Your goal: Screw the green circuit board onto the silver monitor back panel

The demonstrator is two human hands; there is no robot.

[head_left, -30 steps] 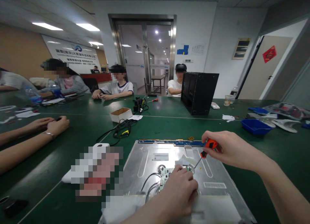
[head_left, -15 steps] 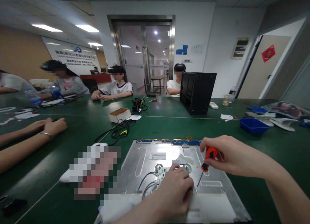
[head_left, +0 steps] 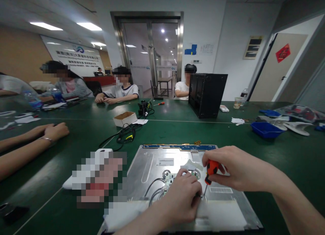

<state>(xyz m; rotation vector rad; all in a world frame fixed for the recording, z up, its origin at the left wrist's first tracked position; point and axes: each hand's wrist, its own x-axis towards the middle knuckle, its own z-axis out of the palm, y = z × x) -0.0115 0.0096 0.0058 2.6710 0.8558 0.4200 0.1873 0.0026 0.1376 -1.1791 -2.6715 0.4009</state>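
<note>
A silver metal panel (head_left: 144, 167) lies flat before me, a blue circuit strip (head_left: 177, 147) along its far edge. My right hand (head_left: 228, 167) is wrapped round a red and black screwdriver (head_left: 211, 170), whose shaft slants down to the panel near my left fingertips. Over a small green circuit board (head_left: 169, 181) rests my left hand (head_left: 184, 194), fingers bent and pressed together; whatever they hold is hidden. Black cables (head_left: 153, 191) run from the board's left side. Pale tape or film (head_left: 223, 214) covers the panel's near part.
Left of the panel lies a white object (head_left: 73, 180), partly pixelated. Beyond are black cables (head_left: 124, 136), an open carton (head_left: 125, 119), a black computer case (head_left: 209, 94) and a blue tray (head_left: 266, 130). Another person's hands (head_left: 57, 131) are at the left; several people sit around the table.
My right hand has moved left and slightly down with the screwdriver, bringing its tip close to my left fingers. My left hand has hardly moved.
</note>
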